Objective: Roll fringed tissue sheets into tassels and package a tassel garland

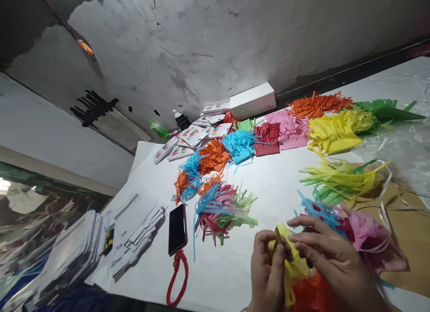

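Observation:
Low at the right of the head view, my left hand [269, 269] pinches the folded top of a yellow tissue-paper tassel [296, 263] between thumb and fingers. My right hand [336, 258] is on the other side of the same tassel, its thumb and fingertips closed against the yellow paper. Red-orange tissue paper [312, 295] hangs just below the yellow, partly covered by my right hand. Beside that hand lie pink tissue-paper fringe [367, 229] and blue strips [319, 211].
Mixed fringe strips [225, 209] lie mid-table. Behind are fringed paper bundles [268, 137], printed packets [193, 135] and a white box [252, 100]. Leftward are a phone [177, 229] with a red strap [178, 276] and stacked white cards [139, 231]. Clear plastic [396, 155] covers the right end.

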The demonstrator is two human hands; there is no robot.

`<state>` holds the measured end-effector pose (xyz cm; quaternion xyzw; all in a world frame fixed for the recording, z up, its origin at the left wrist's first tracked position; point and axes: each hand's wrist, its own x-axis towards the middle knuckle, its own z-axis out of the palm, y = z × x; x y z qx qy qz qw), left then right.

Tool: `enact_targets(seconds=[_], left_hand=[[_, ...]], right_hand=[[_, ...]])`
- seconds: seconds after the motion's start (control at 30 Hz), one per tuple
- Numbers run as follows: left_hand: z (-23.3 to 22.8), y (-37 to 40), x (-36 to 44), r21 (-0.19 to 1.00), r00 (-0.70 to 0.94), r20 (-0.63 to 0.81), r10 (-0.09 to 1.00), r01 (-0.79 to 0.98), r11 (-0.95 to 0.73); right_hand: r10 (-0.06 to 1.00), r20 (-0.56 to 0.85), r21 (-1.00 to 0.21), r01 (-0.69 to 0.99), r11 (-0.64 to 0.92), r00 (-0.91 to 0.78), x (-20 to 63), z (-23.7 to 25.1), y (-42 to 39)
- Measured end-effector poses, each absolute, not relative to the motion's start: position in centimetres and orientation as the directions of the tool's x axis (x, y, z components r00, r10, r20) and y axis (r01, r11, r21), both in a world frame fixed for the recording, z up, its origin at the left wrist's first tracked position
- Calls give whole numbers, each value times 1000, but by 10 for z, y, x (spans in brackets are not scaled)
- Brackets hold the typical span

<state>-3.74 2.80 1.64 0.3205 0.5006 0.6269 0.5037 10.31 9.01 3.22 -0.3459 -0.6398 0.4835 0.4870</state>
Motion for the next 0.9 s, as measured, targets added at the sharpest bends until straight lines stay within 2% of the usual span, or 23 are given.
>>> enact_targets(seconds=[0.1, 0.17, 0.23, 0.47, 0.67, 0.9], left_hand=[[22, 36, -45, 788, -83, -212, 974, -604, 120], [24, 39, -50, 692, 26, -219, 975, -701, 174], [22, 41, -53, 647, 83, -200, 976, -737, 195], [14, 39, -51, 638, 95, -169, 981, -748, 182], [9, 38, -55, 643, 101, -160, 982, -744, 182], [8, 40, -58, 623, 162, -139, 977, -753, 214]], right_hand=[[914, 223, -954, 116, 276, -338, 110, 27, 93], [894, 185, -938, 199, 284, -407, 111, 29, 93], [860, 160, -922, 239, 306, -485, 111, 33, 92], [801, 50, -927, 270, 260, -597, 109, 36, 90], [751, -54, -960, 241, 141, -658, 111, 46, 94], [761, -32, -962, 226, 152, -647, 110, 44, 95]])
